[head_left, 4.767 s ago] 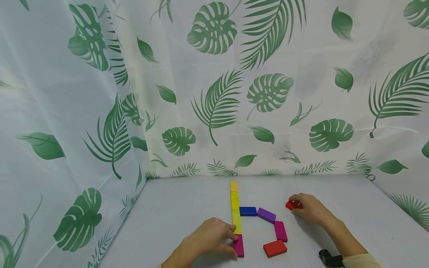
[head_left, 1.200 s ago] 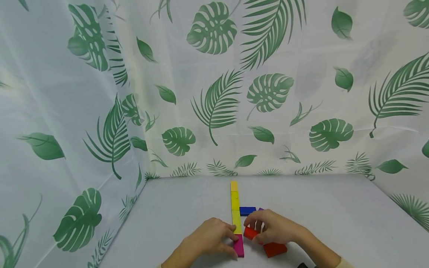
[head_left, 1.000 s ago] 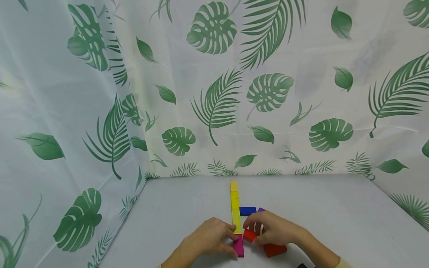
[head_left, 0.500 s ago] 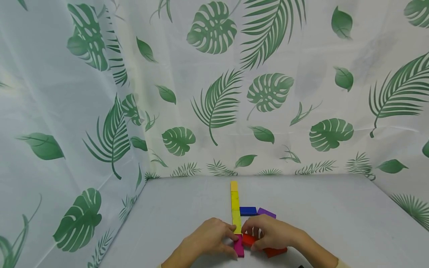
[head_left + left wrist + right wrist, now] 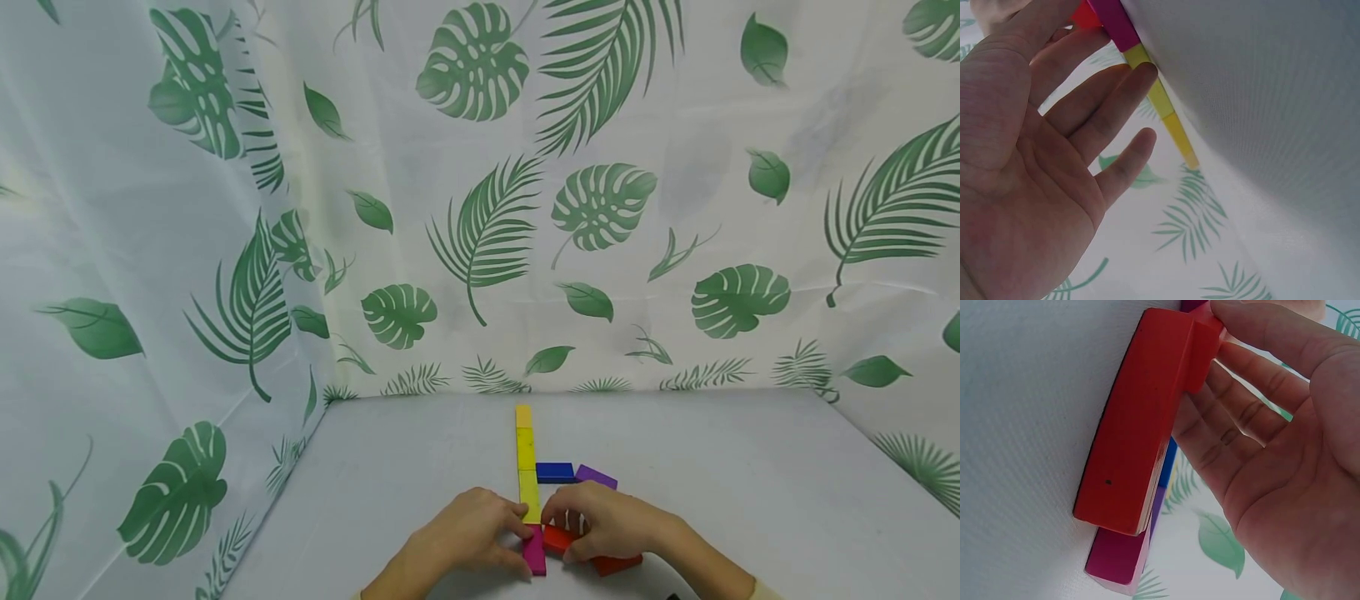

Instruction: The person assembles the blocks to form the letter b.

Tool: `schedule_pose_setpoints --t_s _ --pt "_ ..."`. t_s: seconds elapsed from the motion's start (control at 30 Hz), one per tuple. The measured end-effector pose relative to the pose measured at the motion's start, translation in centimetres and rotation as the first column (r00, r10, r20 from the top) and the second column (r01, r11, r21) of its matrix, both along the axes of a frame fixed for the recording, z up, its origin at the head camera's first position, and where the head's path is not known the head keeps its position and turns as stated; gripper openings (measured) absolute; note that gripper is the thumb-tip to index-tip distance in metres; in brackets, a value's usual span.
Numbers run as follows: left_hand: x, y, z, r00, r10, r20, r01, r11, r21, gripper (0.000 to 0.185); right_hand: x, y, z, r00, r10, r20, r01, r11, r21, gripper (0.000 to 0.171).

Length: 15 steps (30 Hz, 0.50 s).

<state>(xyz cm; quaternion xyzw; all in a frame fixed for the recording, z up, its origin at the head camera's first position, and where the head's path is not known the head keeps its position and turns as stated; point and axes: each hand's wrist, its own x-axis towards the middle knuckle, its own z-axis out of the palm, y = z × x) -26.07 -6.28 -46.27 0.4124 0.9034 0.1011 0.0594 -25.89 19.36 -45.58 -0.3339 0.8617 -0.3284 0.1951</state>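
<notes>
Between thumb and fingers, my right hand point(image 5: 618, 521) pinches a red block point(image 5: 557, 540). Its left end is right at a magenta block point(image 5: 535, 557), the nearest piece of a straight column. My left hand point(image 5: 465, 533) steadies that magenta block with thumb and index finger; its other fingers spread loosely in the left wrist view. Yellow blocks point(image 5: 528, 496) continue the column away from me. A second red block point(image 5: 1135, 425) lies end-on to the pinched one, partly covered by my right hand in the head view. Behind it in the right wrist view is another magenta block point(image 5: 1116, 559).
A blue block point(image 5: 555, 473) extends right from the column, followed by a purple block point(image 5: 596, 477) at a slant. White table surface point(image 5: 750, 467) surrounds the blocks. A leaf-patterned curtain point(image 5: 675, 208) stands at the back and sides.
My right hand has carried the red block from the far right to the column's near end, lowering it against the magenta block. In the last half second it barely shifts. My left hand stays put.
</notes>
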Motion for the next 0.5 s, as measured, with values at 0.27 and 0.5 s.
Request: schedule_pose_setpoints --t_s 0.27,0.5 --pt "0.00 -0.02 0.08 0.999 -0.015 -0.028 0.015 1.000 -0.001 0.045 0.10 0.00 0.13 1.000 0.009 -0.002 -0.009 1.000 0.006 0.038" --pt "0.02 -0.06 0.05 1.000 -0.013 -0.024 0.013 1.000 -0.004 0.045 0.19 -0.05 0.14 1.000 0.015 -0.004 -0.015 1.000 0.023 0.039"
